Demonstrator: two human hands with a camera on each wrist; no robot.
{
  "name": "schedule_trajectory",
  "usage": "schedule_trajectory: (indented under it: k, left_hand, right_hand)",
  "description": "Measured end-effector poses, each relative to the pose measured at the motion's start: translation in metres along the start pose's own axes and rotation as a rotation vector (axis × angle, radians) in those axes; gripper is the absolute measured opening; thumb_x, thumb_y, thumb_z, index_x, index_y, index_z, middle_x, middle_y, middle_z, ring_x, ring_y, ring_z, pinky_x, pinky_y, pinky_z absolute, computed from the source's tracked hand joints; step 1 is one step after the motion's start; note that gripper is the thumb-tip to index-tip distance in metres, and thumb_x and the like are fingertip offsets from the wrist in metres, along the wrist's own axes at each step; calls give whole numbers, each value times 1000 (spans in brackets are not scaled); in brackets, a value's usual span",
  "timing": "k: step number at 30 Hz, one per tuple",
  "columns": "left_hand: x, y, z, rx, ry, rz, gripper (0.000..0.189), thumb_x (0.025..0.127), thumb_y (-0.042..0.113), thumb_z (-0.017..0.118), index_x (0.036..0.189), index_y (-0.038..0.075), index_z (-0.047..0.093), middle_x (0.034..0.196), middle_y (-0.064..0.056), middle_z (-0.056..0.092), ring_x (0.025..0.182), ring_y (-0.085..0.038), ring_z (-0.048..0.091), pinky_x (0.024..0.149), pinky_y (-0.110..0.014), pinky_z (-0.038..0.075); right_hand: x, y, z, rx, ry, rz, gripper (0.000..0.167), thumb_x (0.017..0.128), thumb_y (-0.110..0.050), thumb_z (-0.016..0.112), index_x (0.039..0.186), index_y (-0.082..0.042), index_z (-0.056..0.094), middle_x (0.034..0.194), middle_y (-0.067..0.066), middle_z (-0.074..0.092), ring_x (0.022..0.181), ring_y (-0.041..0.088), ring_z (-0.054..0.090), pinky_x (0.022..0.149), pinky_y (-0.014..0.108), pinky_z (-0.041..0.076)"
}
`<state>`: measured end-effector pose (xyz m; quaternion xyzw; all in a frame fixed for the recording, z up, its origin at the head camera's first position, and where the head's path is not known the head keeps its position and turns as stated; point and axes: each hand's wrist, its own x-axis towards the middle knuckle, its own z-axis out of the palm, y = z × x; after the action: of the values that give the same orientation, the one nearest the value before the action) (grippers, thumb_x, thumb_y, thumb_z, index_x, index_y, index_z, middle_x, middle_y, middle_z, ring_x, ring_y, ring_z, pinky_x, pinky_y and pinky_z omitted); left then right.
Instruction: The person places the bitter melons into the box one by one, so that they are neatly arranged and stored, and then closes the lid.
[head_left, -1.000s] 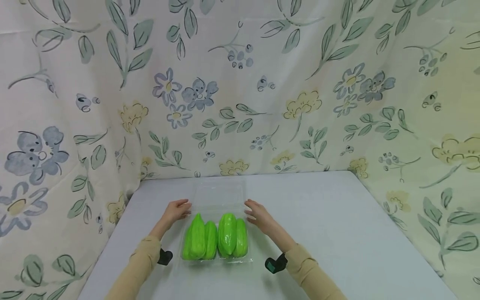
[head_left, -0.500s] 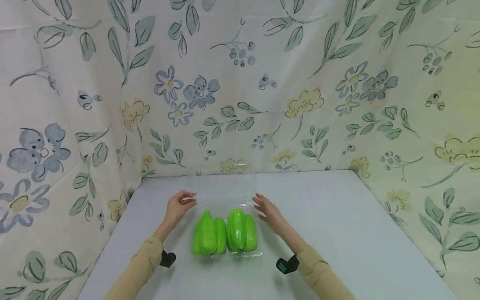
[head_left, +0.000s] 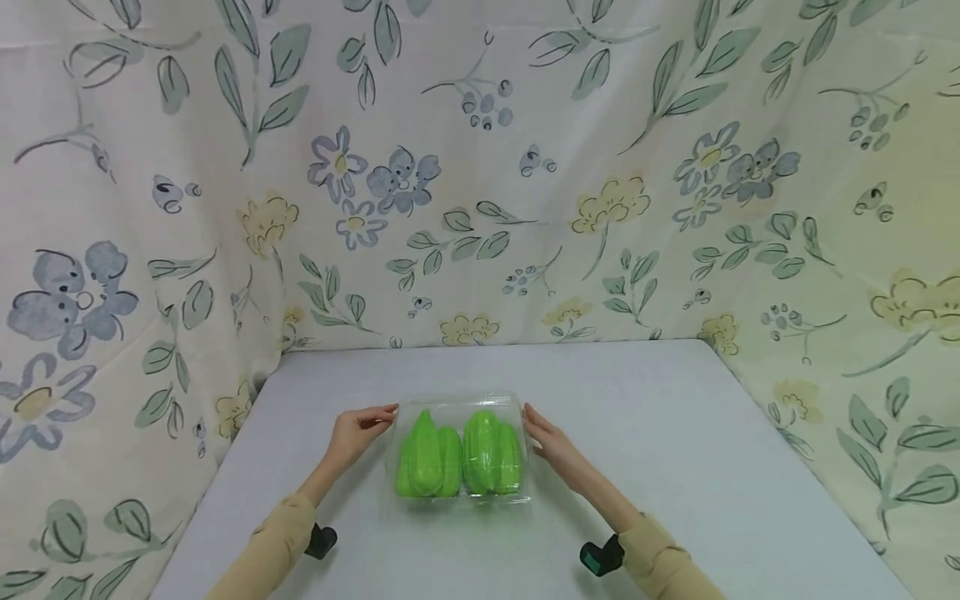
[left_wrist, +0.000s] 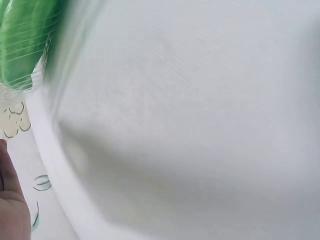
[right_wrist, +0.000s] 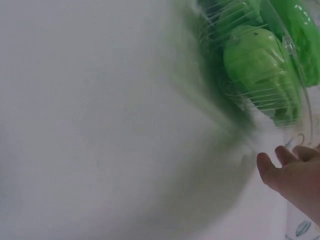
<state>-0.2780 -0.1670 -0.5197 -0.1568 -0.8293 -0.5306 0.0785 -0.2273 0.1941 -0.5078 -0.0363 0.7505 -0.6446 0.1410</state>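
Note:
A clear plastic clamshell box [head_left: 462, 403] lies on the white table in the head view, its lid down over the contents. Several bright green, cucumber-like vegetables [head_left: 427, 457] are inside, grouped left and right. My left hand [head_left: 358, 435] has its fingers stretched to the box's back left corner. On the other side, my right hand [head_left: 557, 448] reaches the back right edge, fingers fairly straight. The left wrist view catches only part of the left hand [left_wrist: 11, 200] at its edge. In the right wrist view, the right hand's fingertips [right_wrist: 265, 162] are close below the box's ribbed wall.
The white tabletop [head_left: 645, 450] extends around the box on all sides. Behind it and at both sides hangs a floral cloth [head_left: 480, 167]. A dark wrist camera [head_left: 602, 557] sits at the right wrist, another [head_left: 321, 542] at the left.
The clear lid lay folded back behind the box, then stood raised, and now covers the vegetables. Box and right hand have shifted right in the view. Both hands now meet the box's back corners.

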Motion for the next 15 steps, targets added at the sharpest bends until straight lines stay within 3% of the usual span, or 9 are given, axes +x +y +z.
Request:
schedule_trajectory:
  k: [2, 5, 8, 11, 13, 15]
  left_hand:
    - [-2, 0, -2, -9, -61, 11, 18, 86, 1, 66, 103, -1, 72, 119, -20, 65, 107, -15, 65, 80, -16, 51]
    - [-5, 5, -10, -78, -197, -59, 34, 92, 4, 59, 125, -1, 60, 134, -20, 55, 124, -29, 53, 92, -25, 50]
    - [-6, 22, -23, -255, -403, -257, 53, 97, 9, 50, 146, -1, 32, 152, -22, 30, 139, -39, 29, 107, -41, 38]
    - [-10, 38, -37, -424, -630, -476, 70, 96, 14, 46, 151, -1, 5, 156, -28, 6, 142, -45, 11, 110, -54, 30]
    - [-16, 44, -43, -482, -770, -586, 75, 97, 18, 45, 150, -3, -4, 155, -32, 4, 141, -47, 15, 108, -53, 33]
    - [-25, 46, -45, -497, -867, -647, 77, 98, 22, 46, 149, -7, -5, 151, -35, 15, 135, -45, 32, 103, -49, 41]
  right_hand:
    - [-2, 4, 1, -7, -2, -7, 62, 102, -32, 39, 153, -9, 12, 160, 14, 8, 145, 37, 7, 112, 60, 19]
    - [-2, 8, 3, -16, 15, -10, 60, 102, -28, 40, 153, -11, 13, 159, 15, 10, 145, 38, 10, 111, 59, 21]
    - [-2, 9, 4, -26, 31, -7, 59, 102, -26, 39, 153, -12, 14, 158, 17, 12, 144, 39, 13, 110, 59, 23]
    - [-3, 7, 5, -36, 46, -7, 58, 102, -25, 40, 153, -12, 15, 158, 18, 13, 143, 40, 15, 109, 59, 25]
    - [-4, 5, 6, -44, 58, -3, 58, 101, -24, 41, 153, -12, 16, 157, 19, 16, 142, 41, 18, 108, 59, 28]
    - [-6, 4, 7, -48, 69, 0, 58, 101, -24, 42, 152, -12, 17, 156, 20, 19, 141, 41, 21, 107, 58, 30]
